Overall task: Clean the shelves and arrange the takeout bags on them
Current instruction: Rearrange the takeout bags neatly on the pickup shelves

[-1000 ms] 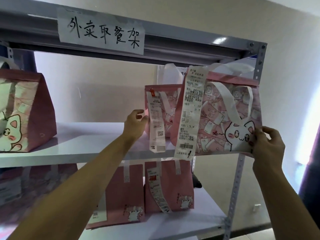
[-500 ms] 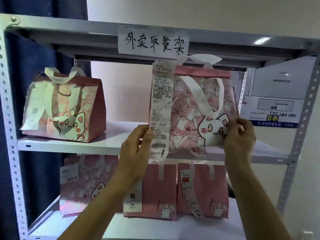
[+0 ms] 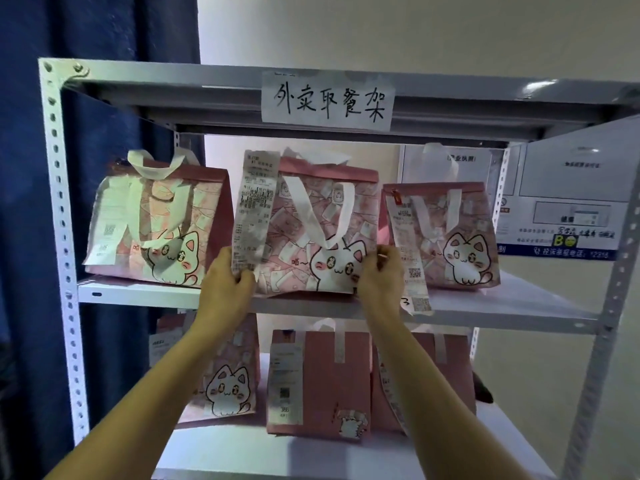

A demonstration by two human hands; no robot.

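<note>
1. While both hands grip its lower corners, the pink cat-printed takeout bag with white fabric handles point(image 3: 311, 233) stands in the middle of the upper white shelf board point(image 3: 512, 303), its base at or just above the front edge; I cannot tell if it is fully set down.
2. The left hand point(image 3: 225, 289) has its fingers closed on the bag's bottom left corner, pinching the foot of the long white paper receipt point(image 3: 254, 209) as well. The right hand point(image 3: 381, 282) is clamped on the bottom right corner.
3. Judging by its soft, creased sides, the bag is probably light and floppy, so the base corners look the safest hold; the receipt looks flimsy and could tear if pulled.
4. A similar pink bag on the left point(image 3: 156, 220) sits just beside it, and a smaller pink bag on the right point(image 3: 440, 233) is close on the other side.
5. Three more pink bags point(image 3: 318, 379) stand on the lower shelf, under the grey metal rack point(image 3: 59, 209) bearing a handwritten paper sign point(image 3: 329, 100).
</note>
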